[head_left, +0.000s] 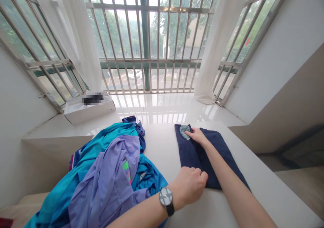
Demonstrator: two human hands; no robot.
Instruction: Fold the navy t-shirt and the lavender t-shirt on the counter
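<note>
A dark navy garment point(217, 147) lies folded flat on the white tabletop, with a grey-blue patterned patch point(184, 132) showing at its far left corner. My right hand point(198, 136) is closed on the garment's far edge, its fingertips against the patterned patch. At the near left edge of the same garment, my left hand point(191, 184), with a watch point(166, 197) on the wrist, is curled with its fingers around the cloth; the fingertips are hidden. Left of my hands is a heap of loose clothes, with a lilac garment point(106, 174) lying over a teal garment point(83, 170).
The white table point(159, 147) stands against a tiled window ledge point(164, 108). A white box point(88, 109) sits on the ledge at the left, a blurred dark item on top. White curtains point(210, 52) hang before the barred window. A wall rises at the right.
</note>
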